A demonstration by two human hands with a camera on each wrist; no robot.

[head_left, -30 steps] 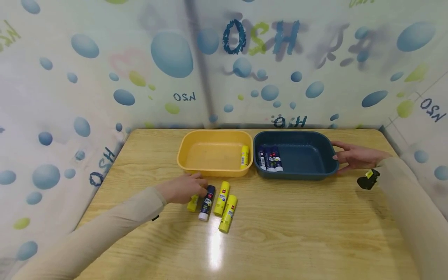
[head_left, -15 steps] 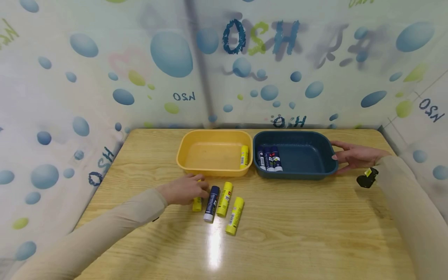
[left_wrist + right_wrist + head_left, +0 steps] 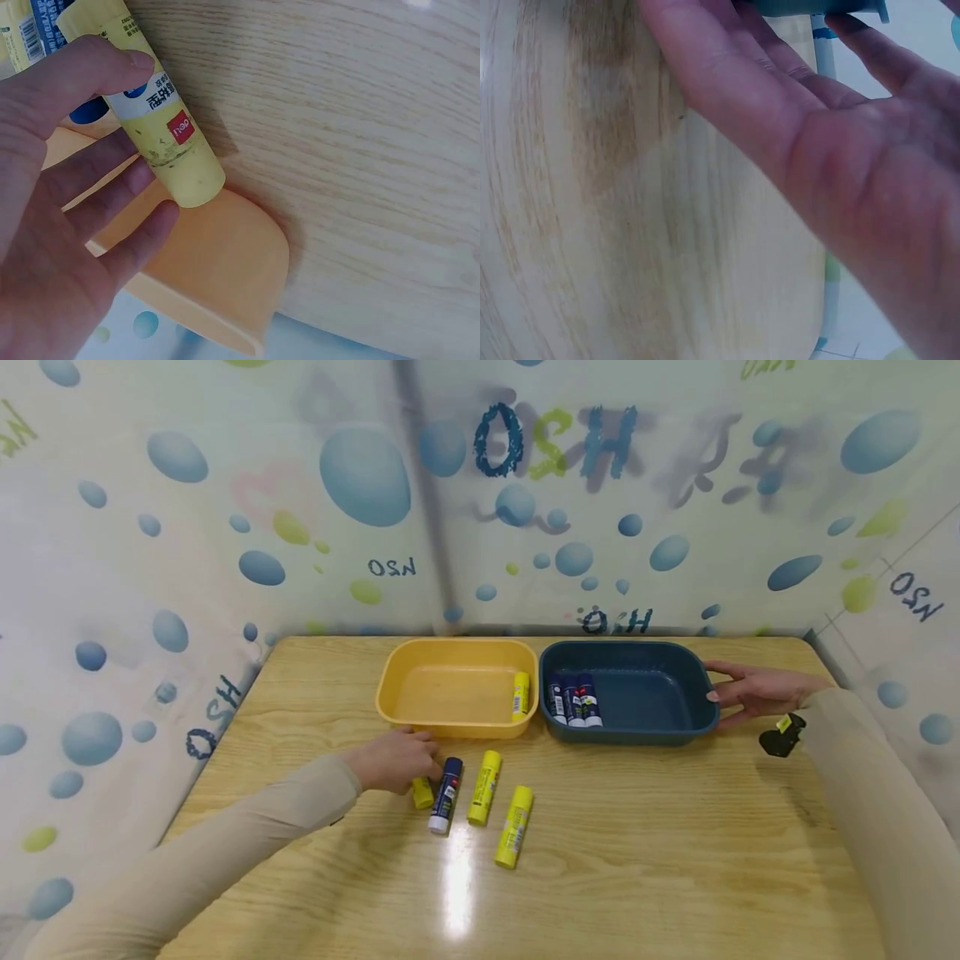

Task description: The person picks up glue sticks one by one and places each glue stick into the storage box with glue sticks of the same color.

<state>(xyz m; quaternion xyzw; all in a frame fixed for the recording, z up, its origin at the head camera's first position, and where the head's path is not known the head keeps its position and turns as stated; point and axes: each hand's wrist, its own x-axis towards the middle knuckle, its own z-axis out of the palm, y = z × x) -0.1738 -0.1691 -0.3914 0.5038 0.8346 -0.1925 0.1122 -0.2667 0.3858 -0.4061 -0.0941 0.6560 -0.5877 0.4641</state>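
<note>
A: What is revealed by the left wrist view but lost from the head?

B: The yellow glue stick (image 3: 163, 112), its red "deli" badge plainly displayed. From above, all but its near end is covered by the left hand (image 3: 394, 762).

A: And what is shown only from the head?

B: The full row of loose neighbours: a navy glue stick (image 3: 446, 795), a middle yellow stick (image 3: 483, 787) and an outer yellow stick (image 3: 514, 827), all laid on the wooden table (image 3: 637, 835). Another yellow stick (image 3: 521, 697) is seen in the yellow tray (image 3: 435, 689), and three navy sticks (image 3: 573, 702) at the left end of the blue tray (image 3: 645, 700).

A: How is the glue stick gripped?

B: It is pinched between thumb and fingers, the hand opened only to the barrel's width — whether it is lifted off the table cannot be told. The right hand (image 3: 761, 691) is loosely spread, its extended fingers set against the blue tray's right end.

A: Which way is it pointed?

B: It is held just before the yellow tray's near edge. Its long axis is set between the table's near and far edges, the badged end aimed far and slightly left.
</note>
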